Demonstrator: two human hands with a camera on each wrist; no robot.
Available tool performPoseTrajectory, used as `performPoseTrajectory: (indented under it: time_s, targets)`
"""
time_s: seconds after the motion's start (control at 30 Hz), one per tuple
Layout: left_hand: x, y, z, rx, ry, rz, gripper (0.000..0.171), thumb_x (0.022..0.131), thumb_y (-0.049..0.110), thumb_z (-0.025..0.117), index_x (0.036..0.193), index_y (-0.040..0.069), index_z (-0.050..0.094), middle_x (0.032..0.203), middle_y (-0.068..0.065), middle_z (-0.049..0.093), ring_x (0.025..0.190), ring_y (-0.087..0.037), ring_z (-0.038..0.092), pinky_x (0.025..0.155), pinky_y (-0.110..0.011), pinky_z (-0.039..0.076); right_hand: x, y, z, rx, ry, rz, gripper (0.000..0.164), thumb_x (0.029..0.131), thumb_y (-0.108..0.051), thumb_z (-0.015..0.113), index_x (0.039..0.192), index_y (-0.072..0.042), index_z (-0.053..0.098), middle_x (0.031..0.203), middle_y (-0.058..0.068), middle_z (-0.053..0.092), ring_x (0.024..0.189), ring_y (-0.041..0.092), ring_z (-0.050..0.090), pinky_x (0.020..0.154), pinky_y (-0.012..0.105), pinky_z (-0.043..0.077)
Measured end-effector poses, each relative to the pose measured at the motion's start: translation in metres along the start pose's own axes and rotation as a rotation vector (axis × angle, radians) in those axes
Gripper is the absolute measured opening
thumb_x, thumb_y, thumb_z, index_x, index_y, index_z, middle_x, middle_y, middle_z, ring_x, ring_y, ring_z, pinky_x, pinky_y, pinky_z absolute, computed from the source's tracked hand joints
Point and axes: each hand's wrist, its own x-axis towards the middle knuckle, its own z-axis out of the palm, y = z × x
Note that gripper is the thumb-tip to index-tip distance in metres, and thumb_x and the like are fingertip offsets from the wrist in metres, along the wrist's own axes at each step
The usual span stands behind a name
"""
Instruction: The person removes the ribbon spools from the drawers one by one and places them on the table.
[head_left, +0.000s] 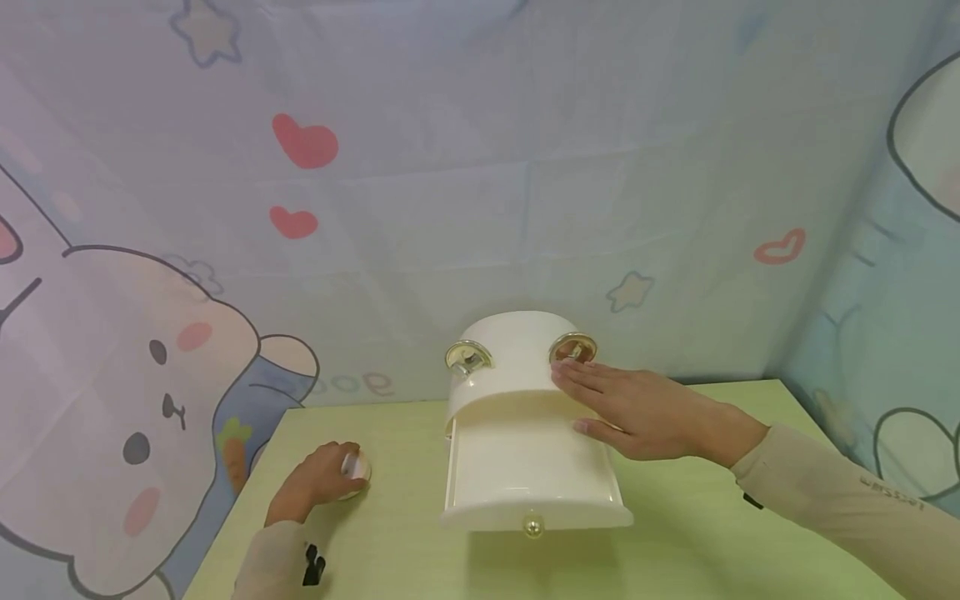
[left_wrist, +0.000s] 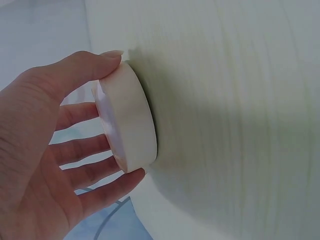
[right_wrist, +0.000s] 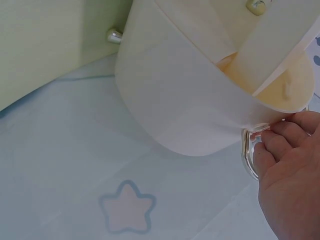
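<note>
On the left of the table, my left hand (head_left: 318,481) grips a short, round cream roll (head_left: 357,473), which looks like a roll of tape. In the left wrist view, thumb and fingers span the rim of that roll (left_wrist: 131,120), which stands against the table surface. A cream, rounded storage box (head_left: 517,346) has its front drawer (head_left: 534,467) pulled out, with a small gold knob (head_left: 533,526). My right hand (head_left: 637,412) lies along the box's right side, fingers fairly straight, fingertips touching near a gold ring (head_left: 573,347). In the right wrist view, fingers partly hide a gold ring (right_wrist: 247,155).
Another gold ring (head_left: 468,357) sits on the box's left side. Behind the pale green table (head_left: 397,542) hangs a printed cloth (head_left: 450,208) with hearts, stars and a cartoon rabbit. The drawer juts toward the front of the table.
</note>
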Motion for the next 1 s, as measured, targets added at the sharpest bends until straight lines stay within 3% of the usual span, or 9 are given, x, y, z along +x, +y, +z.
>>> performPoseTrajectory:
  time_s: [0.5, 1.0]
  targets:
    - [0.0003, -0.0004, 0.0020, 0.010, 0.006, -0.006, 0.073, 0.084, 0.034, 0.087, 0.142, 0.000, 0.059, 0.127, -0.024, 0.067, 0.112, -0.040, 0.066, 0.090, -0.059, 0.056, 0.0002, 0.0009, 0.0027, -0.007, 0.008, 0.005, 0.064, 0.111, -0.043, 0.044, 0.164, -0.007, 0.034, 0.171, 0.010, 0.034, 0.157, 0.031, 0.037, 0.120, 0.050, 0.043]
    - [-0.0023, 0.0036, 0.0013, 0.011, 0.022, -0.017, 0.073, 0.081, 0.033, 0.088, 0.140, -0.001, 0.059, 0.120, -0.022, 0.067, 0.104, -0.034, 0.065, 0.085, -0.056, 0.057, 0.0007, 0.0000, 0.0025, -0.009, 0.009, 0.001, 0.065, 0.111, -0.043, 0.046, 0.164, -0.007, 0.034, 0.172, 0.010, 0.032, 0.158, 0.031, 0.036, 0.122, 0.049, 0.041]
